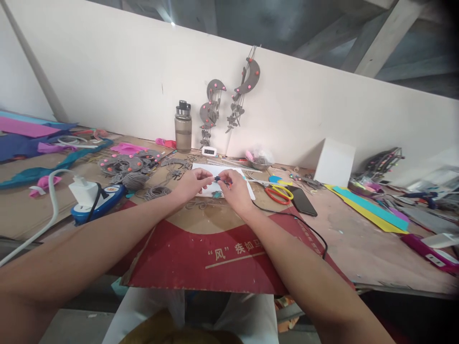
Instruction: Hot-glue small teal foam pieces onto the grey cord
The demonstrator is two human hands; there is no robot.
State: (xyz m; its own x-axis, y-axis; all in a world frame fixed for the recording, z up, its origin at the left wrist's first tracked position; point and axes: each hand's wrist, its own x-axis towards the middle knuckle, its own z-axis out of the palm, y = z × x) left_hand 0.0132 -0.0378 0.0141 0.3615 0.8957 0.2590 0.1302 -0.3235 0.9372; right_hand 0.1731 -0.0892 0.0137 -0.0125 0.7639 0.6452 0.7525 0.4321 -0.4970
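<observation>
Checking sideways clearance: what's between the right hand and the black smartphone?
Head view: the white sheet's right edge, then orange-handled scissors, lie between right hand and black smartphone.

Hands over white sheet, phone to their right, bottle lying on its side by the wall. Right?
No: head view shows the bottle upright by the wall. Rest holds: left hand and right hand over the white sheet, phone to their right.

Sheet (208,191): is lying on cardboard (197,263), beneath left hand (194,184) and right hand (234,191).
Scissors (266,183): are lying beside the phone (304,201), right of the sheet.
Bottle (183,134): is standing behind, left of the clock (209,151).
Power strip (113,196): is resting left of the cord coil (157,192).
</observation>
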